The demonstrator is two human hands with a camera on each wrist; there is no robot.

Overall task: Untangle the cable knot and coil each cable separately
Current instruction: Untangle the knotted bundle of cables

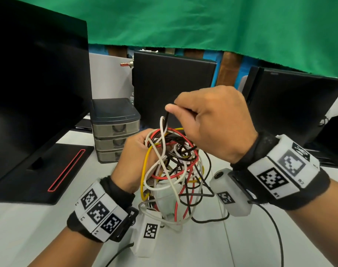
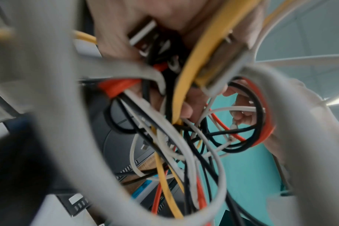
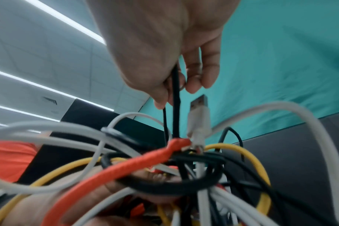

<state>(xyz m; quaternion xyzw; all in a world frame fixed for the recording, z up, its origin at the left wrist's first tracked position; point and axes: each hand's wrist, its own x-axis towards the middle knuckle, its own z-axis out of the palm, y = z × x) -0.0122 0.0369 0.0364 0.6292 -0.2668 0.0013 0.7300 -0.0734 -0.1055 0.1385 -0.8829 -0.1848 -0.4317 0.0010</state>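
While left hand (image 1: pixel 134 160) clutches the tangle (image 1: pixel 174 166), right hand (image 1: pixel 212 122) — grip tight — pinches a black cable (image 3: pixel 175 99).

In front of you a green cloth (image 1: pixel 202 26) hangs across the back of the room, its lower edge sagging above the desk. Beneath it you see strips of blue wall and brown wooden posts (image 1: pixel 228 68). The white desk (image 1: pixel 39 228) carries a large dark monitor (image 1: pixel 35 83) on your left, standing on a black base with a red-outlined slot (image 1: pixel 67 171). Just beside it sits a small grey drawer unit (image 1: pixel 114 130), three drawers high. A black computer tower (image 1: pixel 170 81) stands behind, and another dark monitor (image 1: pixel 291 101) to your right. Overhead, long ceiling light strips (image 3: pixel 48 90) glow white.
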